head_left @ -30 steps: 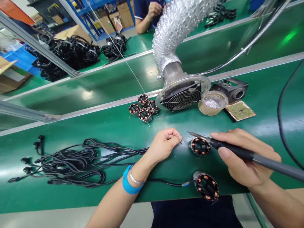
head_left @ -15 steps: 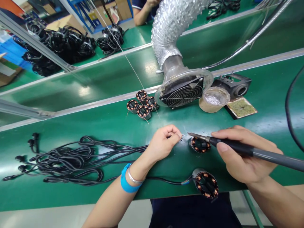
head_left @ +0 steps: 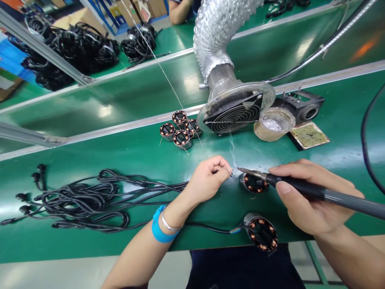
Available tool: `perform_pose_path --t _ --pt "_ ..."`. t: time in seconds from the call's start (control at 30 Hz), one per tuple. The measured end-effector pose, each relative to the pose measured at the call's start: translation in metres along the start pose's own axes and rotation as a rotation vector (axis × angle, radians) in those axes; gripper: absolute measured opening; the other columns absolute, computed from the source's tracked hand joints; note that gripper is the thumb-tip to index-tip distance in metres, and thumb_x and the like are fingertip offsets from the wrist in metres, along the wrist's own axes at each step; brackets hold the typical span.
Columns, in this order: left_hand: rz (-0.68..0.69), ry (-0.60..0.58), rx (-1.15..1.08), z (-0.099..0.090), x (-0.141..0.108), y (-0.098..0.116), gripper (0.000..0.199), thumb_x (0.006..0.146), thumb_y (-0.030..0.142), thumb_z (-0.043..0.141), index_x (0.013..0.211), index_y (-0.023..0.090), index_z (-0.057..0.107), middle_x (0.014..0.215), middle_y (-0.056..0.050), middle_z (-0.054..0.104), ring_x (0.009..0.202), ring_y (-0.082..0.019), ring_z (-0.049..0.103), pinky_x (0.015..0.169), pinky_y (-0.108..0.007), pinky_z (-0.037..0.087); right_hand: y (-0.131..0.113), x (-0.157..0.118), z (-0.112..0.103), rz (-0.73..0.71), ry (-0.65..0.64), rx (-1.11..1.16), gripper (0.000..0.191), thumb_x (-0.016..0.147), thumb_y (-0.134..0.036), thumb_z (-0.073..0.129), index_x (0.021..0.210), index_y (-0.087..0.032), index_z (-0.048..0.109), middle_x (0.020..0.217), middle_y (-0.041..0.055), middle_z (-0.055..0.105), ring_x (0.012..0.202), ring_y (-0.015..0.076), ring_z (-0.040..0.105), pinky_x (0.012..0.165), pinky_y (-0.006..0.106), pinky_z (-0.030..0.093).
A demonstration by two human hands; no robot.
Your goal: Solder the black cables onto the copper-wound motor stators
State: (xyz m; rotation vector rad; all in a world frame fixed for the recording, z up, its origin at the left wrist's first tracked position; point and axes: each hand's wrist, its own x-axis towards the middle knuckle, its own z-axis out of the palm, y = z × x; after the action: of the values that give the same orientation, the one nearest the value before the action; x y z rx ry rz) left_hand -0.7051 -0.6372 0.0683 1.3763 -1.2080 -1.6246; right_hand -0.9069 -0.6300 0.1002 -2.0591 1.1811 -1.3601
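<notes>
My right hand (head_left: 315,196) is closed around the handle of a soldering iron (head_left: 300,188), its tip pointing left. My left hand (head_left: 212,176) pinches thin wire ends (head_left: 232,172) just left of that tip; whether tip and wires touch, I cannot tell. Smoke (head_left: 232,148) rises there. Under the iron's shaft stands a copper-wound motor stator (head_left: 254,182), partly covered. Closer to me, a second stator (head_left: 261,233) has a black cable joined to it by coloured wires. Several black power cables (head_left: 87,200) lie coiled at left, some running up to my left hand.
Several stators (head_left: 182,138) stand together behind my left hand. A fume extractor (head_left: 237,114) with a foil duct (head_left: 212,40) hangs over the bench. To its right are a solder pot (head_left: 275,122), an iron holder (head_left: 309,108) and a sponge tray (head_left: 309,136). A thin strand (head_left: 164,76) slants down; a co-worker's arm (head_left: 179,12) shows beyond.
Smoke now rises from beside the iron's tip toward the extractor. Both hands keep nearly the same place and grip. The view has shifted slightly.
</notes>
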Motion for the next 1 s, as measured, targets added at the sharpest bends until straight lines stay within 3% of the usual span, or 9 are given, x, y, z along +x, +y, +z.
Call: perform_pose_path --t 0.37,0.6,0.8,1.0 --pt "0.019 -0.004 -0.009 0.0007 -0.0002 -0.0006 0.018 0.082 0.032 0.058 0.073 0.017 0.055 0.059 0.007 0.046 0.052 -0.006 0.036 0.054 -0.021 0.031 -0.0004 -0.0066 0.0009 0.008 -0.050 -0.013 0.027 0.083 -0.015 0.061 0.104 -0.031 0.066 0.078 0.0014 0.069 0.058 0.0191 0.057 0.052 0.037 0.045" --pt "0.028 -0.004 0.002 0.0023 -0.0020 -0.0002 0.017 0.081 0.031 0.057 0.073 0.016 0.055 0.058 0.006 0.047 0.052 -0.006 0.036 0.053 -0.020 0.031 -0.0035 -0.0075 0.0021 -0.071 -0.093 -0.006 0.028 0.079 -0.011 0.062 0.103 -0.024 0.067 0.074 0.0017 0.065 0.057 0.0147 0.057 0.051 0.031 0.047" --pt "0.015 -0.013 0.019 0.0020 -0.0016 -0.0006 0.017 0.081 0.032 0.057 0.073 0.017 0.055 0.059 0.007 0.047 0.052 -0.006 0.037 0.054 -0.021 0.031 -0.0035 -0.0081 0.0022 -0.264 -0.059 -0.069 0.024 0.074 -0.007 0.063 0.097 -0.014 0.068 0.066 0.0007 0.056 0.056 0.0105 0.053 0.048 0.025 0.045" --pt "0.017 -0.024 0.011 0.0023 -0.0017 -0.0022 0.018 0.081 0.032 0.057 0.073 0.017 0.055 0.059 0.006 0.048 0.053 -0.006 0.038 0.054 -0.021 0.030 -0.0022 -0.0091 0.0009 -0.274 -0.048 -0.068 0.024 0.074 -0.006 0.065 0.097 -0.011 0.068 0.066 0.0012 0.057 0.058 0.0098 0.053 0.049 0.024 0.044"
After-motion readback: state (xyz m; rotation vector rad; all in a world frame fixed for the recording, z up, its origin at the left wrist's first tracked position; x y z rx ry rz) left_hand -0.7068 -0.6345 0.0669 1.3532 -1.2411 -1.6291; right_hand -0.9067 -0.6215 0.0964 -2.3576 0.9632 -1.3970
